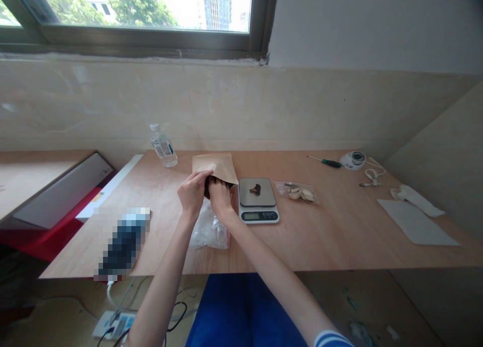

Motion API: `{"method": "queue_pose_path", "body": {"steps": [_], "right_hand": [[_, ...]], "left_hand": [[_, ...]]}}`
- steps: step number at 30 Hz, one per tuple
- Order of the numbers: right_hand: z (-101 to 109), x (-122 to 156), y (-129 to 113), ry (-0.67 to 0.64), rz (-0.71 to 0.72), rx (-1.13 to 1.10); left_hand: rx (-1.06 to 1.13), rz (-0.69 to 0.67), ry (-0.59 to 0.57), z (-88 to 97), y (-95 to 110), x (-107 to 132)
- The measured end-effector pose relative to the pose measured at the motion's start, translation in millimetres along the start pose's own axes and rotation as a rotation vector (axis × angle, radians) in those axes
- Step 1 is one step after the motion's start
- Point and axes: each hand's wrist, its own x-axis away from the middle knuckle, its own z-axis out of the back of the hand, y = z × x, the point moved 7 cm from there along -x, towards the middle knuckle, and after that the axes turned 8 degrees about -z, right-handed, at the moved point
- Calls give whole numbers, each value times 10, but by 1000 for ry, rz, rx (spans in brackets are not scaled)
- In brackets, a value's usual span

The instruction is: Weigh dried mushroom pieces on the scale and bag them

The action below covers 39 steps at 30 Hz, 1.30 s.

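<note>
— Where to look first?

— At the brown paper bag [216, 161], just beyond both hands, with mouth facing the near side. Pinched at the mouth's edge by the left hand [193, 192]; reached into with the right hand [220, 197], fingertips hidden, so impossible to tell whether grasping anything in there.

— And around the hands?

— Just right of the right hand, a scale [260, 200] bearing a small dark piece [256, 190]; farther right, a clear packet [301, 193] of pale pieces. On the near side of both hands, crumpled clear plastic [209, 229].

— Likely mishaps?

— Tearing the paper, from tugging the pinched edge too hard. Spilling, from tipping the mouth lower. Knocking the dark piece off the scale, from swinging the right hand sideways.

— Edges and room?

— Behind the hands, the near edge of the table [324, 238]; beyond the bag, the wall [241, 110]. Left of and beyond the left hand, a bottle [164, 148], easily bumped. Most room well right of the right hand, between packet and white sheet [417, 225].
</note>
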Motion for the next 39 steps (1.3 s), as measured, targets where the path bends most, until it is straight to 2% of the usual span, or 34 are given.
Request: {"method": "queue_pose_path", "body": {"steps": [6, 8, 10, 12, 14, 17, 20, 23, 28, 30, 32, 34, 36, 39], "right_hand": [[141, 230, 69, 24, 154, -105], [264, 333, 105, 63, 202, -211], [431, 466, 202, 116, 216, -411], [582, 595, 414, 166, 159, -655], [643, 688, 730, 191, 45, -867], [544, 721, 1263, 169, -141, -1044], [371, 642, 1665, 124, -237, -973], [306, 516, 1785, 112, -176, -780], [452, 406, 1565, 222, 33, -352], [548, 428, 1432, 294, 63, -265], [633, 481, 1210, 335, 144, -268], [649, 533, 881, 293, 299, -301], [559, 536, 526, 175, 428, -265], [295, 357, 196, 1, 367, -80]], "left_hand": [[-28, -38, 10, 26, 49, 4], [-56, -45, 1, 36, 48, -3], [-76, -51, -8, 40, 37, -14], [-83, -56, -11, 43, 23, -27], [-86, -50, -3, 48, 7, -40], [-84, -22, 11, 54, -8, -56], [-80, -9, 12, 55, 6, -71], [-84, -14, 3, 56, 29, -81], [-98, -8, -15, 56, 36, -81], [-98, -3, -20, 48, 39, -73], [-95, -5, -29, 27, 50, -59], [-89, -14, -45, -5, 70, -39], [-86, -16, -58, -37, 89, -13], [-88, -12, -57, -56, 111, 32]]}}
